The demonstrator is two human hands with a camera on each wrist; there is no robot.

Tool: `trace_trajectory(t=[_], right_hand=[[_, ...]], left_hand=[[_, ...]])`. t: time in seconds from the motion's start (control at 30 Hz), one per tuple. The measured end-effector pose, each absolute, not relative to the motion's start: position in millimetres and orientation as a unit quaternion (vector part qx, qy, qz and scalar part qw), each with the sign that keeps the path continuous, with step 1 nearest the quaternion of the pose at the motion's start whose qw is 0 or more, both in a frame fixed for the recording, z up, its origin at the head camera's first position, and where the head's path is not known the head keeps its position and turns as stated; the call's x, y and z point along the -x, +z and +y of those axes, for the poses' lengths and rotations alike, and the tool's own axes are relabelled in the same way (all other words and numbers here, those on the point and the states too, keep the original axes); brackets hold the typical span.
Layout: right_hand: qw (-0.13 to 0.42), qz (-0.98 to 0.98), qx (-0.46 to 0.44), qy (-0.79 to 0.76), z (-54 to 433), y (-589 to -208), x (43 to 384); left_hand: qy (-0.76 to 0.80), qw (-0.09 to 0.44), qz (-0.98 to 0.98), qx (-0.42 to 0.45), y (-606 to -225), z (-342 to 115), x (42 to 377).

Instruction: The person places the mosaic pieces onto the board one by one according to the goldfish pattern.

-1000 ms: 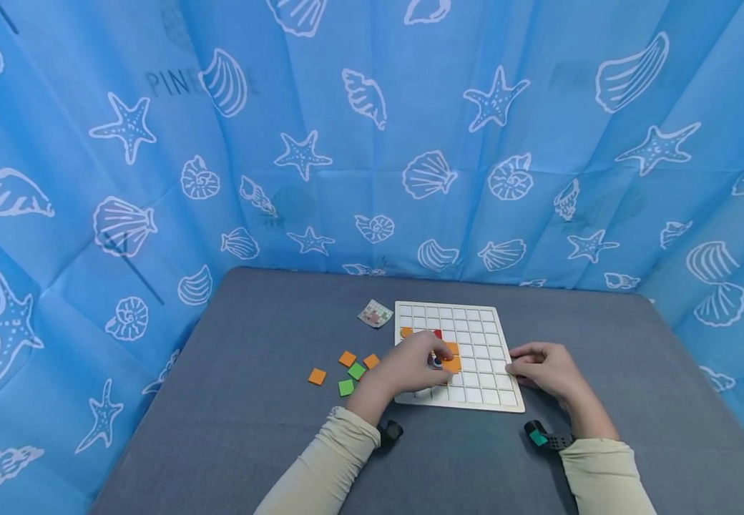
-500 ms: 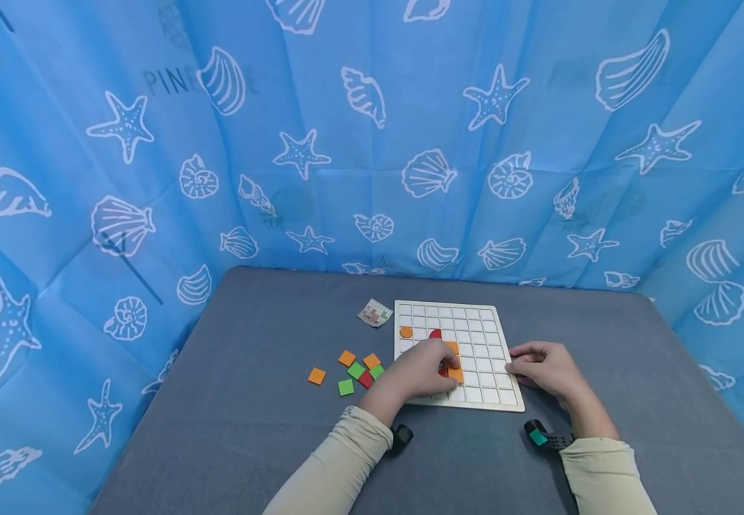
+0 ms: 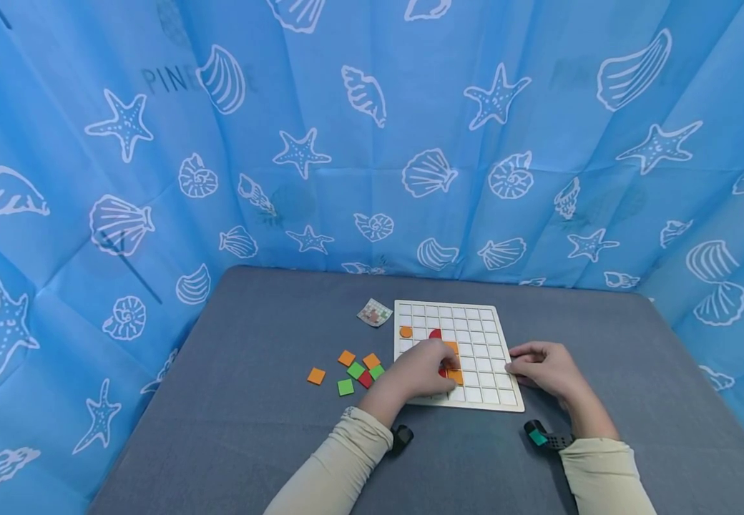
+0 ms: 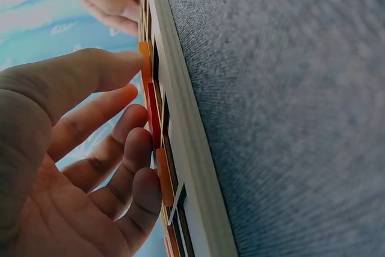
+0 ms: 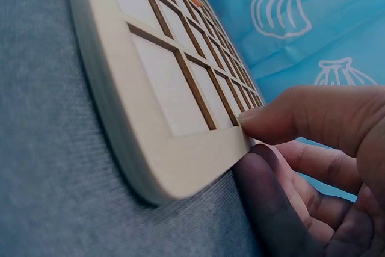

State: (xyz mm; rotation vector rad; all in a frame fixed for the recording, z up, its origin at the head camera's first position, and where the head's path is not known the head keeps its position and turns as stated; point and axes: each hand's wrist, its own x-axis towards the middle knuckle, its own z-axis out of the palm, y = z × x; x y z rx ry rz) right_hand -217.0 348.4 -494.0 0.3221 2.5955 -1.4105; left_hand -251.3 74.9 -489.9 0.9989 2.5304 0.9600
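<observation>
A pale gridded board (image 3: 481, 398) lies on the table. My left hand (image 3: 418, 368) is over its left half. In the left wrist view, the straight thumb presses an orange tile (image 4: 145, 64) seated in the grid, while the other fingers are loosely bent beside it. A red tile (image 4: 153, 115) and another orange tile (image 4: 164, 176) sit in line there. My right hand (image 3: 542, 366) pinches the board's right edge, with the thumb on top, as the right wrist view shows. An orange round piece (image 3: 405, 332) and a red curved piece (image 3: 435, 334) occupy cells farther back. My left hand covers several cells.
Left of the board lie several loose tiles, among them an orange tile (image 3: 316, 375), a green tile (image 3: 345, 387) and a red tile (image 3: 365, 379). A small patterned card (image 3: 375, 313) is near the board's back left corner. A blue shell-print curtain (image 3: 372, 164) hangs behind the table.
My left hand has shifted slightly right and toward the front over the board, uncovering a loose red tile and a green tile beside it. My right hand stays on the edge.
</observation>
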Motion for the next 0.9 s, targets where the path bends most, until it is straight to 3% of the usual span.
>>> trace_trajectory(t=[0.9], right_hand=[[0.086, 0.870, -0.106, -0.474, 349, -494, 217]], left_hand=[[0.367, 0.107, 0.860, -0.339, -484, 52, 249]])
